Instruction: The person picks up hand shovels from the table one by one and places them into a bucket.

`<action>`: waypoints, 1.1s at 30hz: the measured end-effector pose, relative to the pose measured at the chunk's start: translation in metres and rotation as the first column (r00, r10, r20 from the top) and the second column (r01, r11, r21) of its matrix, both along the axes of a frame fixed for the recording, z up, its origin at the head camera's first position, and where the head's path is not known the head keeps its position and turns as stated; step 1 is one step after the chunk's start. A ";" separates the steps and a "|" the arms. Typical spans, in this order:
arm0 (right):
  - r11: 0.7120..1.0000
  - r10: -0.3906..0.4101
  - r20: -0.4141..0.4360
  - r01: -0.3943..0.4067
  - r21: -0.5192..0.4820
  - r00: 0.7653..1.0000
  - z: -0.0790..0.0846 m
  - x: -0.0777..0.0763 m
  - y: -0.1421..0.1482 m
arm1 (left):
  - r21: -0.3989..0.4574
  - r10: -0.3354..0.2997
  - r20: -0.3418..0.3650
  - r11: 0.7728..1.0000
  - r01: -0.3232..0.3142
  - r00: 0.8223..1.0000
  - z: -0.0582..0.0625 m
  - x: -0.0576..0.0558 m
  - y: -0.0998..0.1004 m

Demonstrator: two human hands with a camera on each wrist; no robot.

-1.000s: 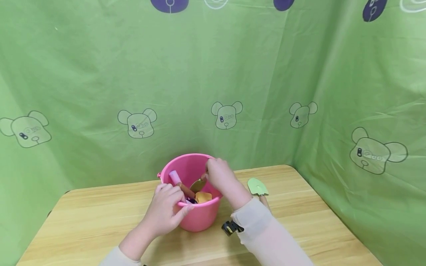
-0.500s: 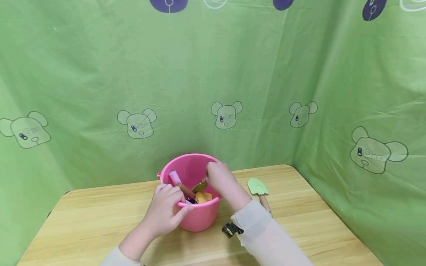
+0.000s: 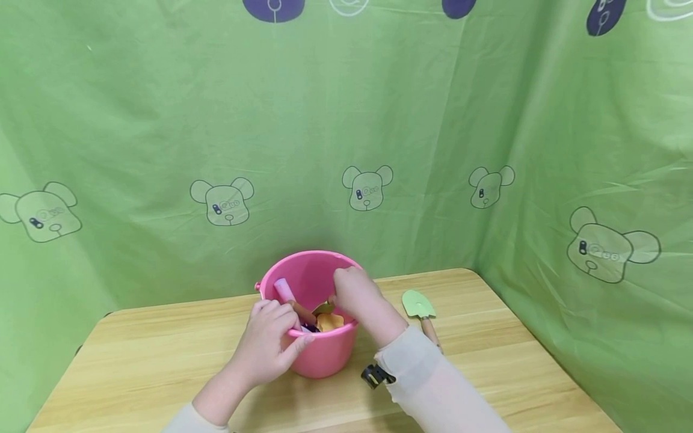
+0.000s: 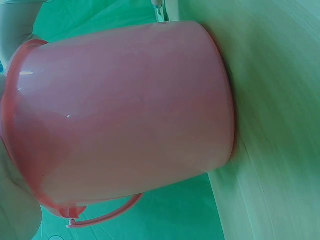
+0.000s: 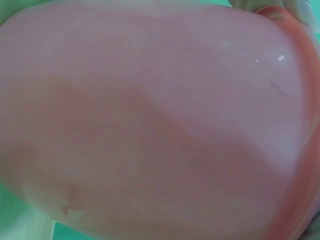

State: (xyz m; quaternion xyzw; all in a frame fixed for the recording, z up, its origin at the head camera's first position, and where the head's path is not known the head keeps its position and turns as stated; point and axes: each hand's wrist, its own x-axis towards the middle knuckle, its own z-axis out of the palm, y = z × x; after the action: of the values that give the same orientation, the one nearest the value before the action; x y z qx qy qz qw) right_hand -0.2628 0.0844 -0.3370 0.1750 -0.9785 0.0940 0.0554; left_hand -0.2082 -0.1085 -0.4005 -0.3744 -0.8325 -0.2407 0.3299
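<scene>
A pink bucket (image 3: 325,356) stands upright on the table. My left hand (image 3: 269,341) grips its near left rim, fingers over the edge and thumb outside. My right hand (image 3: 356,294) reaches over the right rim, its fingers curled at a small trowel whose olive-gold blade (image 3: 324,308) points down inside; the handle is hidden by the hand. Also in the bucket lie an orange-yellow scalloped piece (image 3: 330,322), a brown handle (image 3: 303,313) and a lilac cylinder (image 3: 284,290). Both wrist views are mostly filled by the bucket wall (image 4: 125,115).
On the wooden table (image 3: 162,355), a light green trowel (image 3: 418,304) with a wooden handle lies right of the bucket, partly behind the right sleeve (image 3: 433,373). Green curtains (image 3: 303,120) close off the back and sides. The bucket's bail (image 4: 107,217) hangs down on one side.
My right hand has moved lower into the bucket, and the olive-gold blade has sunk with it behind the orange-yellow piece. My left hand stays on the rim.
</scene>
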 end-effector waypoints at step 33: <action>0.991 -0.052 0.119 0.037 0.128 0.992 0.003 0.010 -0.007 | -0.007 -0.001 0.002 1.000 0.001 1.000 0.001 0.001 0.002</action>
State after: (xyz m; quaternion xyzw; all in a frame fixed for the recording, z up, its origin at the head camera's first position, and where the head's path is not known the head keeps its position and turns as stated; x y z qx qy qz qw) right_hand -0.2525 0.0778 -0.3337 0.1504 -0.9877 0.0417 -0.0133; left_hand -0.2076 -0.1070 -0.3999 -0.3758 -0.8334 -0.2384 0.3276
